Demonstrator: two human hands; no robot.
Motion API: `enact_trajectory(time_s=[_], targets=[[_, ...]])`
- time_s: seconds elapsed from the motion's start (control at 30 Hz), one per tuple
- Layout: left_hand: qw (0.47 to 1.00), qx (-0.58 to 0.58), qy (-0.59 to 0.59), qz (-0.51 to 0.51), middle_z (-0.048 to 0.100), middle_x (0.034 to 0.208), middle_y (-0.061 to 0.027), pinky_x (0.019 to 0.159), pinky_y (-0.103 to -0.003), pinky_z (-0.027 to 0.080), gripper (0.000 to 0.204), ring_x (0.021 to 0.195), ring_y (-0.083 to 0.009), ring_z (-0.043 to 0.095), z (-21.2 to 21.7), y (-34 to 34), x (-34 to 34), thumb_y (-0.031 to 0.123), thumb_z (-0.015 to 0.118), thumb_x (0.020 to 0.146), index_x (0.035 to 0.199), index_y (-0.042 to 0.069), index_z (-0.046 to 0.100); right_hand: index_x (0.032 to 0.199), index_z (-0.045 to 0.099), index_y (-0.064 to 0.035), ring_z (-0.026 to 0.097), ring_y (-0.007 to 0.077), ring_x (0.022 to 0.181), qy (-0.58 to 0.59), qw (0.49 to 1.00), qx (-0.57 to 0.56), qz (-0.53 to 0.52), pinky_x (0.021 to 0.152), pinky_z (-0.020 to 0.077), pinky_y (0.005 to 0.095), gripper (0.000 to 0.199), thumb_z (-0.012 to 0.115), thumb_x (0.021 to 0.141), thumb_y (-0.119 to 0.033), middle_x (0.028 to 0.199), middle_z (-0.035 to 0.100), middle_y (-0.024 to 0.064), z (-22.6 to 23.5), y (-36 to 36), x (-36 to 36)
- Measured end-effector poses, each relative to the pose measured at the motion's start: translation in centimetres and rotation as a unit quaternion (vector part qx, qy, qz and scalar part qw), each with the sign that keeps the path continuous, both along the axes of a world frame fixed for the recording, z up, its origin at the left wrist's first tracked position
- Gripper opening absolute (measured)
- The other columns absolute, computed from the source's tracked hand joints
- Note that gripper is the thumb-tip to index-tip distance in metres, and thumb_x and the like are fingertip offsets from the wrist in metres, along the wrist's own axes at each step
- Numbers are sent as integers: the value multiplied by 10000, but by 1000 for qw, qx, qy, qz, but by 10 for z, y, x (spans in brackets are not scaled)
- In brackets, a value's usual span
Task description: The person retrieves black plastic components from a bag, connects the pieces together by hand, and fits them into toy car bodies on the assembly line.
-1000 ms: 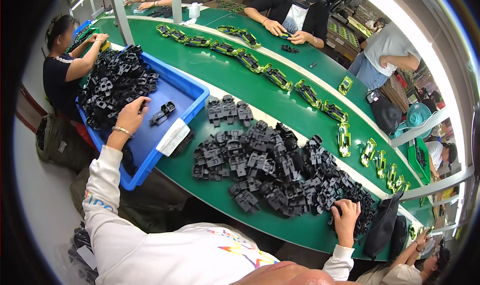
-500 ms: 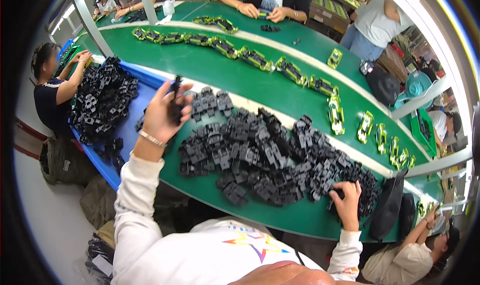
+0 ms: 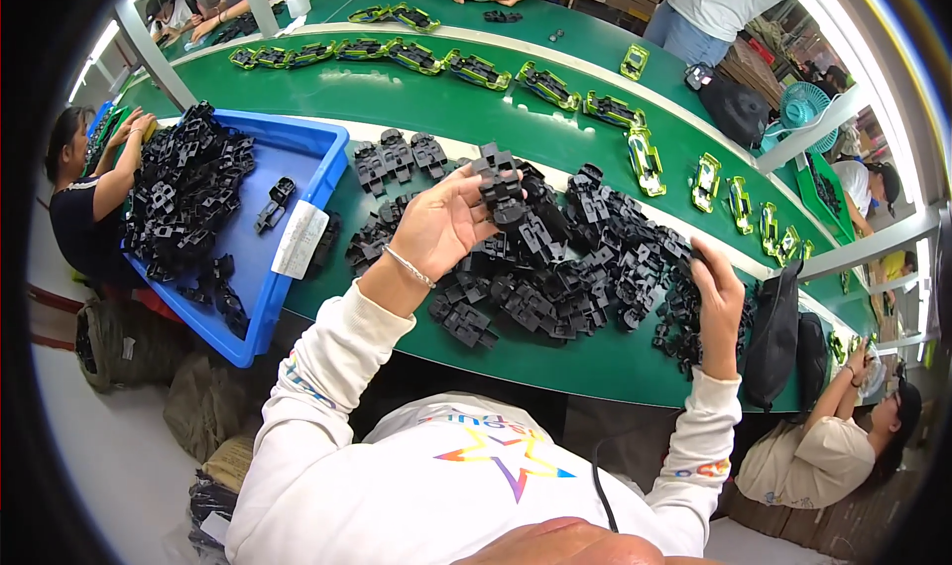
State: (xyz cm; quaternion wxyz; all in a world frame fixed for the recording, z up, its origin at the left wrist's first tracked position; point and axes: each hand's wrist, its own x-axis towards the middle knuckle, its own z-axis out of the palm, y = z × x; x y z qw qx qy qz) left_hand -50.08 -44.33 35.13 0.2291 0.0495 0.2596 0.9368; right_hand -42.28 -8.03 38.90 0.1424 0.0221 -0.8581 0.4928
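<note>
The left hand (image 3: 446,223), palm turned up, pinches a black part (image 3: 499,178) between thumb and fingers, holding it raised above the middle of the table pile. That part is dark grey to black and looks like moulded plastic, blocky and stepped, with squared projections at its far end and a rounded, darker near end. The right hand (image 3: 719,297) has its fingers bent at the right end of the pile; whether it grips anything, I cannot tell

Below the hands spreads a pile of similar parts (image 3: 540,302), with smaller black pieces (image 3: 684,332) at its right end. Three parts (image 3: 397,155) lie side by side at its far left, all on a green table (image 3: 456,99)

To the left stands a blue tray (image 3: 233,257) with a black heap (image 3: 188,188) and one part lying apart. Across the far side runs a curved line of yellow-green frames (image 3: 476,70). A black bag (image 3: 773,342) lies near the right edge
</note>
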Motion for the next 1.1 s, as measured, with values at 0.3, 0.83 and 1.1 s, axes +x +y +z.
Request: enact_trajectory(time_s=[0.3, 0.83, 1.1], targets=[[988, -139, 41, 44, 569, 1279, -119, 904, -319, 541, 571, 1081, -171, 614, 0, 47, 27, -37, 528, 887, 1423, 37, 348, 1194, 586, -14, 632, 103, 909, -86, 914, -351, 185, 782, 521, 230, 322, 654, 879, -1, 1042, 657, 59, -11, -130, -59], [992, -122, 9, 37, 632, 1170, -70, 903, -286, 512, 444, 1056, -131, 613, -5, 56, 31, 9, 579, 896, 1332, 13, 493, 1010, 647, 2, 651, 105, 742, -87, 924, -350, 129, 670, 540, 227, 138, 664, 923, -102, 909, 699, 83, -11, -120, -50], [985, -152, 34, 73, 568, 1271, -69, 943, -295, 484, 533, 1104, -131, 588, -1, 62, 43, 20, 525, 905, 1424, 44, 404, 1152, 647, 12, 640, 82, 891, -132, 924, -306, 188, 798, 536, 225, 250, 656, 915, -66, 1031, 683, 57, -8, -120, -41]])
